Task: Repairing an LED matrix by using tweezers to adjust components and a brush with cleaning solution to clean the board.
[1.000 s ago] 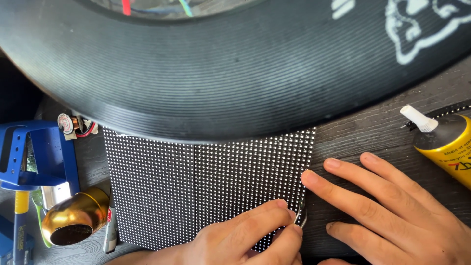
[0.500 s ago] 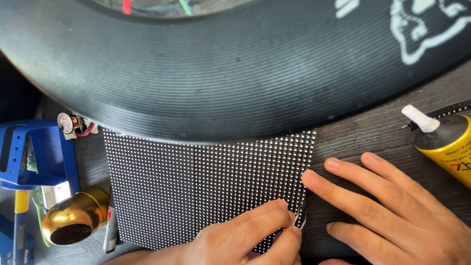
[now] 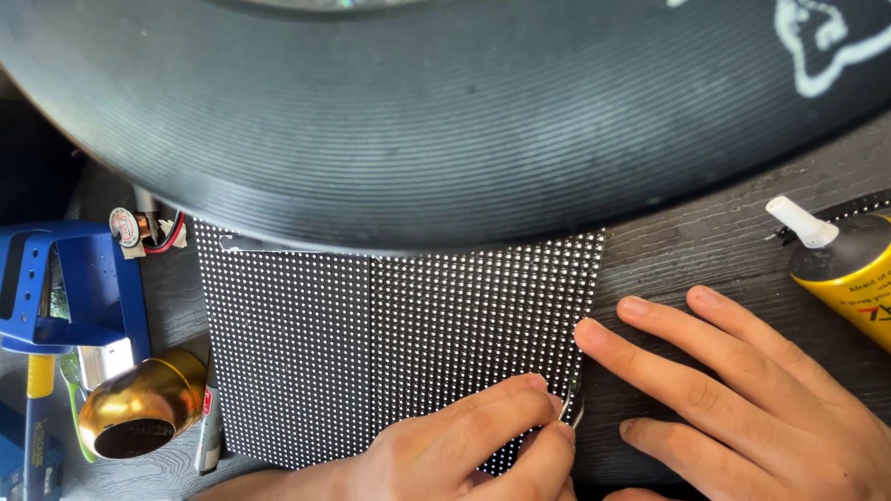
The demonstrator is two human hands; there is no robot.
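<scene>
The left hand (image 3: 464, 445) is pinching the edge of the flat black panel with tiny white dots (image 3: 390, 353), lying on the dark wooden table (image 3: 705, 250); the right hand (image 3: 742, 399) is resting open and flat, fingertip touching the panel's side.

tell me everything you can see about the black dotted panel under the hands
The black dotted panel is a flat, thin, roughly square sheet covered in an even grid of small pale dots, with a faint vertical seam down its middle. It lies on the dark wooden table, its top edge tucked under the big ribbed black curved surface. The left hand pinches its lower right corner, which looks slightly lifted; the right hand rests a fingertip against its right edge.
</scene>
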